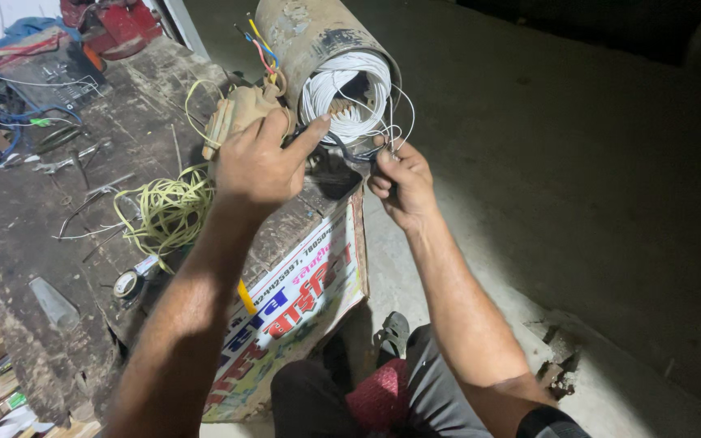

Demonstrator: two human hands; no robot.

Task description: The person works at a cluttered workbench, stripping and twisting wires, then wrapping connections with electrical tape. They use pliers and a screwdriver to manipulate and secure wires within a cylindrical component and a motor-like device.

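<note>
A rusty metal cylinder, a motor stator (302, 36), lies on its side at the edge of a worn wooden workbench (26, 243). White wire windings (342, 93) fill its open end. My left hand (257, 162) presses a thumb against the lower edge of the windings and holds a dark tool there. My right hand (399, 182) pinches thin white wire strands that hang from the coil. Coloured lead wires (260, 45) come out along the cylinder's side.
A tangle of yellow-green cord (168, 212) lies on the bench near my left forearm. A roll of tape (126, 284), metal tools (83, 154), blue cables (2, 57) and a red object (115, 24) sit farther left. A printed banner (294, 316) hangs off the bench front.
</note>
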